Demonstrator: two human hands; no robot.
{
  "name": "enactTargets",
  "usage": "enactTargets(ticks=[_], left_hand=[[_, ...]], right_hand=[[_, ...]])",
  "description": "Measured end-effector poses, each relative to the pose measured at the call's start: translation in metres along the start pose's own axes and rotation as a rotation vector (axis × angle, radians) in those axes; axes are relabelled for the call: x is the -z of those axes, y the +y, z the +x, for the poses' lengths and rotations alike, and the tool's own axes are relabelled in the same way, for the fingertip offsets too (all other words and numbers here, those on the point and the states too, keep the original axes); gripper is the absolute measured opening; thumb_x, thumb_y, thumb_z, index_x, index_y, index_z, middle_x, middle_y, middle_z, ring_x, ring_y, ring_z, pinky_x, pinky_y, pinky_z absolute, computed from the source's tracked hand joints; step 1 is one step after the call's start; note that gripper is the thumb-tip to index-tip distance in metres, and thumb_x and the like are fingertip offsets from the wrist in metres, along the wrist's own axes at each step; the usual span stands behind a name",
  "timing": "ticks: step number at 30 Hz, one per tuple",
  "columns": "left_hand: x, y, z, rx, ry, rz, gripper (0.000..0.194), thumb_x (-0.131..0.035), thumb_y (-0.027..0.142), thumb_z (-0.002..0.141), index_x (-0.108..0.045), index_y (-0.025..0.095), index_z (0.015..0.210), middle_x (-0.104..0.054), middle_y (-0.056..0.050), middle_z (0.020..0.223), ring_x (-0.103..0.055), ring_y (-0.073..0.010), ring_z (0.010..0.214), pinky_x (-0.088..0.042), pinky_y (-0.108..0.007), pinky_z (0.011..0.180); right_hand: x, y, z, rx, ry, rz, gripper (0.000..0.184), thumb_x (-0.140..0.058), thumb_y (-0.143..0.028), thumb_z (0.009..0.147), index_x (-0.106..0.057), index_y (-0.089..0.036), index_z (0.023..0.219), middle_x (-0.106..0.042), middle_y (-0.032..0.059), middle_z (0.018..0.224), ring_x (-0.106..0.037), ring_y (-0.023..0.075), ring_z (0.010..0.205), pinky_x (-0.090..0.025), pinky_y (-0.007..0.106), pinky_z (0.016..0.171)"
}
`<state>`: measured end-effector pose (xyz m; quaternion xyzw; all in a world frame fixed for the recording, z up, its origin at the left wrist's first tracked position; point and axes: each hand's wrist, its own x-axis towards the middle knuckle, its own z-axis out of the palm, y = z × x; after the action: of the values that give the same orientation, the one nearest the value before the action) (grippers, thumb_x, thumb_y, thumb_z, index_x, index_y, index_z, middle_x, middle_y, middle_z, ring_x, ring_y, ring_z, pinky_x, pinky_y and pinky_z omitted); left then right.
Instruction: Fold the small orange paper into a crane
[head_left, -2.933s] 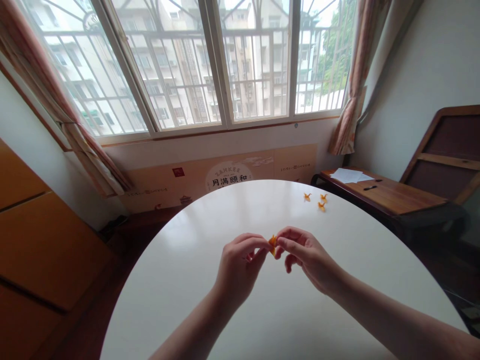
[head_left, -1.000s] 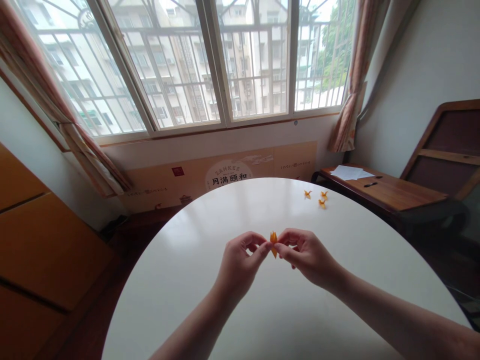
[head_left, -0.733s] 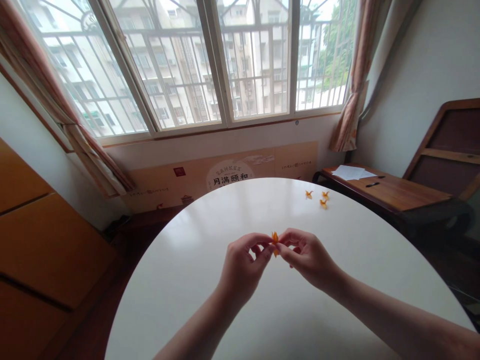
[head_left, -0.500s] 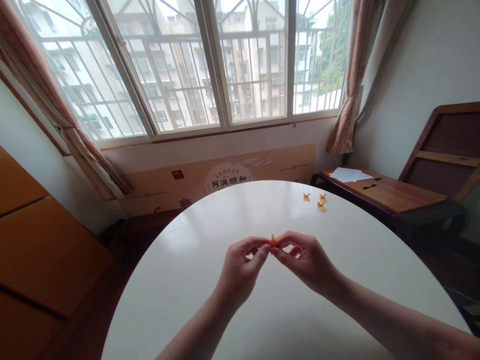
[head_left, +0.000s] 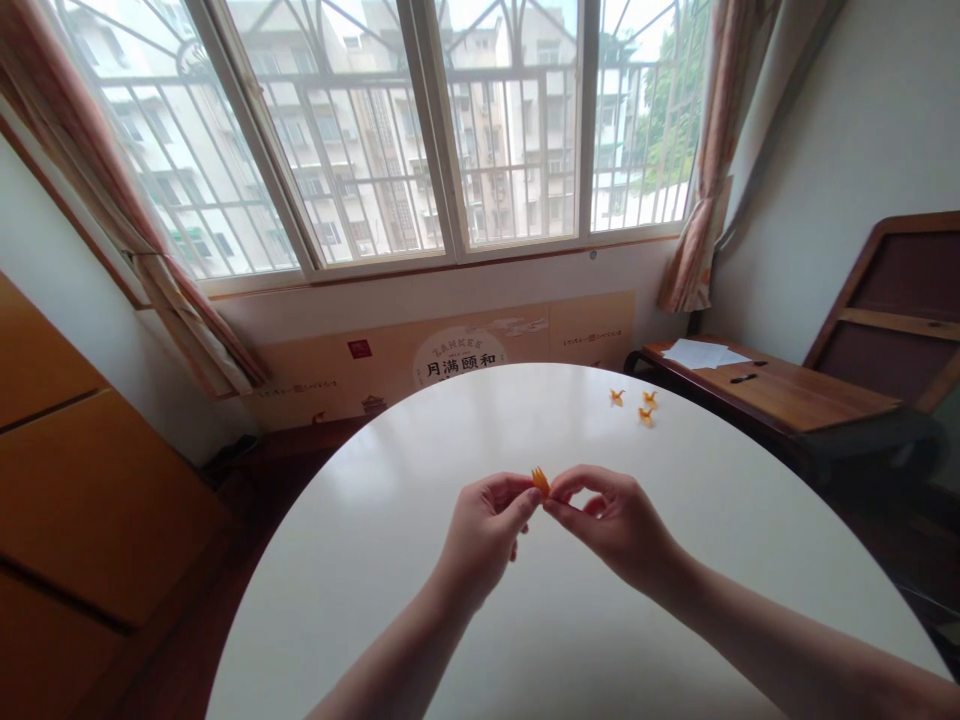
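A small folded piece of orange paper (head_left: 540, 481) with pointed tips sits between my two hands, above the middle of the white round table (head_left: 360, 610). My left hand (head_left: 491, 530) pinches it from the left between thumb and index finger. From the right, the thumb and forefinger of my right hand (head_left: 611, 520) close on its other edge. The lower part of the paper is hidden by my fingertips. Farther back on the table stand three orange folded paper cranes: one at left (head_left: 616, 397), one at right (head_left: 649, 399) and one nearer (head_left: 646, 416).
Right of the table is a low wooden bench (head_left: 817, 395) bearing white paper sheets (head_left: 705, 354) and a small dark object (head_left: 745, 378). A printed board (head_left: 390, 360) leans below the barred window. Orange-brown cabinet panels (head_left: 90, 490) stand at left.
The orange paper has turned and tilted left between my fingers, so several pointed tips now show. My left hand's lower fingers have come into sight. The view has shifted slightly.
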<state>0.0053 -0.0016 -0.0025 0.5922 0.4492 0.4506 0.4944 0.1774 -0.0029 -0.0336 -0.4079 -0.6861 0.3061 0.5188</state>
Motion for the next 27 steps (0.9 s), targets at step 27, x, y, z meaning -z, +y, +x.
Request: enactTargets(ticks=[27], left_hand=[[0.011, -0.01, -0.005, -0.806, 0.197, 0.739, 0.017, -0.067, 0.017, 0.089, -0.07, 0.025, 0.103, -0.064, -0.005, 0.115, -0.064, -0.0123, 0.076, -0.055, -0.024, 0.061]], right_hand=[[-0.003, -0.002, -0.002, 0.039, 0.059, 0.008, 0.018, -0.069, -0.034, 0.086, -0.062, -0.019, 0.08, -0.066, 0.0016, 0.077, -0.063, 0.0142, 0.071, -0.047, 0.019, 0.053]])
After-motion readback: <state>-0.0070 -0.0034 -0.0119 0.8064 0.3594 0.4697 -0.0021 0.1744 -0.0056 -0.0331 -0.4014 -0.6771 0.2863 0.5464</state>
